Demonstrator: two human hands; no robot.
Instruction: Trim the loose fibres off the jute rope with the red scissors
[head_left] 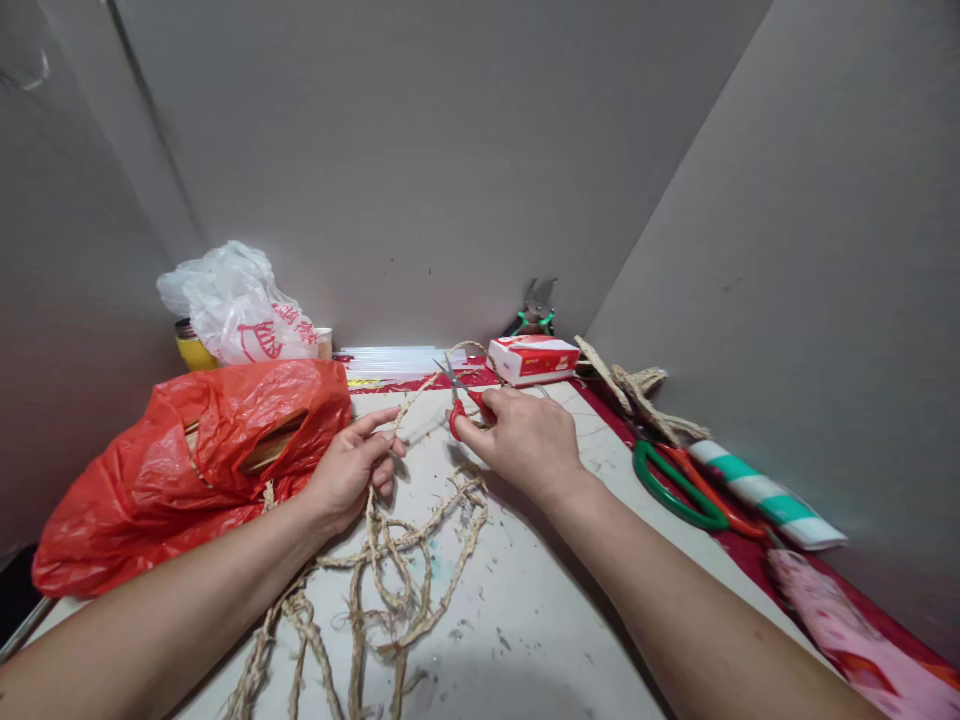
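Note:
A braided straw cord (409, 402) runs up from my left hand (360, 465), whose thumb and fingers pinch it. Red-handled scissors (454, 385) are in my right hand (529, 435). Their blades are parted and point up and to the left, close to the cord. Whether the blades touch the cord I cannot tell. The rest of the braided cord lies in loose loops below my hands on the white tabletop (517, 600), with frayed fibres sticking out, and runs down to the front edge of the view.
To the left lies a red plastic bag (187, 470), with a white bag (240, 305) behind it. Clear sticks (405, 360), a red and white box (532, 358) and pruning shears (536, 310) line the back. Green and orange-handled scissors (682, 490), straw bundles (637, 390) and a striped roll (769, 490) lie right.

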